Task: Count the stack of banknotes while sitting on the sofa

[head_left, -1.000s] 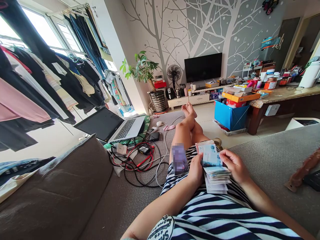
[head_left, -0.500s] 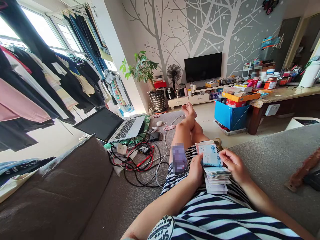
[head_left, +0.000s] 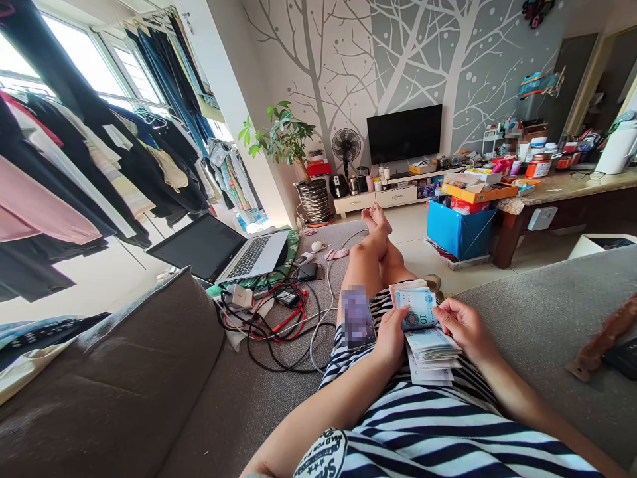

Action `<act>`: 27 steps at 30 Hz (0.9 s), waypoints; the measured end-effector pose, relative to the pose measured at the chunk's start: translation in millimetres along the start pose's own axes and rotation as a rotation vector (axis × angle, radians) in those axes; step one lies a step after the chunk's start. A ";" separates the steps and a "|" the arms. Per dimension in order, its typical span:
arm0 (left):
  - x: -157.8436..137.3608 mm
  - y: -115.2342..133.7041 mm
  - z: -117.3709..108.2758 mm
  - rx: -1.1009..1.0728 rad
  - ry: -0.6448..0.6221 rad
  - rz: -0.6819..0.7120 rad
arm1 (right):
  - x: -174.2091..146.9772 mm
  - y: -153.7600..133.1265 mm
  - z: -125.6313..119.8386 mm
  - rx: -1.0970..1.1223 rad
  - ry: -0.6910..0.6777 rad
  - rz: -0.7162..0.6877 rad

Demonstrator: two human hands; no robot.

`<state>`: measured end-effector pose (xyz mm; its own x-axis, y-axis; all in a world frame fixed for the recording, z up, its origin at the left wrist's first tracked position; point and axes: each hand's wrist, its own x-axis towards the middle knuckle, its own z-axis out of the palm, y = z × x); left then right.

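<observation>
Over my lap, my left hand [head_left: 391,335] is closed on a stack of banknotes [head_left: 417,311], its thumb lying on the near left side. The top note is blue-green and shows a "10"; pinkish notes stick out behind it. My right hand [head_left: 462,324] pinches the right edge of that top note between thumb and fingers. Just below both hands, a thick pile of folded banknotes [head_left: 434,350] rests on my striped clothing [head_left: 448,425]. A phone [head_left: 359,318] with a partly blurred screen lies on my thigh, left of my left hand.
An open laptop [head_left: 249,257] sits on the sofa to the left, with tangled cables [head_left: 283,325] and chargers in front of it. A blue storage box [head_left: 460,229] stands beside a cluttered table [head_left: 567,189] at the right. A dark cushion [head_left: 114,385] fills the lower left.
The top note in my hands now shows a face with a "10", where a paler note face showed before. My right hand has shifted slightly; the pile on my lap has stayed put.
</observation>
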<state>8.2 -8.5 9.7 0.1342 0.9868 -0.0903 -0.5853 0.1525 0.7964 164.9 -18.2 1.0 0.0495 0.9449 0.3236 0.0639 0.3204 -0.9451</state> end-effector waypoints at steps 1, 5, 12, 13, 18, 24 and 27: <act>0.1 -0.3 -0.5 -0.007 -0.015 -0.007 | 1.2 1.8 -0.2 -0.010 0.025 0.021; 0.3 -1.1 -1.8 -0.001 -0.036 -0.024 | 4.3 9.2 -2.0 -0.060 0.057 0.043; 1.2 -0.2 -0.2 -0.002 -0.006 -0.022 | 2.4 6.0 -2.0 -0.118 0.024 -0.014; 2.0 -0.5 -0.3 -0.008 0.012 -0.016 | 1.9 4.0 -1.8 -0.115 0.023 -0.022; 7.0 -3.8 -2.9 0.007 0.082 0.002 | -0.6 -5.0 -0.8 -0.077 0.010 -0.038; 8.2 -5.4 -4.9 0.027 0.080 0.019 | -1.9 -10.2 0.3 -0.052 -0.003 -0.065; 7.5 -4.7 -4.6 0.031 0.071 0.028 | -2.0 -11.6 0.8 -0.046 0.000 -0.063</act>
<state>8.3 -1.6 2.6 0.0610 0.9921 -0.1092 -0.5625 0.1245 0.8174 163.2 -23.8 11.3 0.0436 0.9231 0.3821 0.1123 0.3755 -0.9200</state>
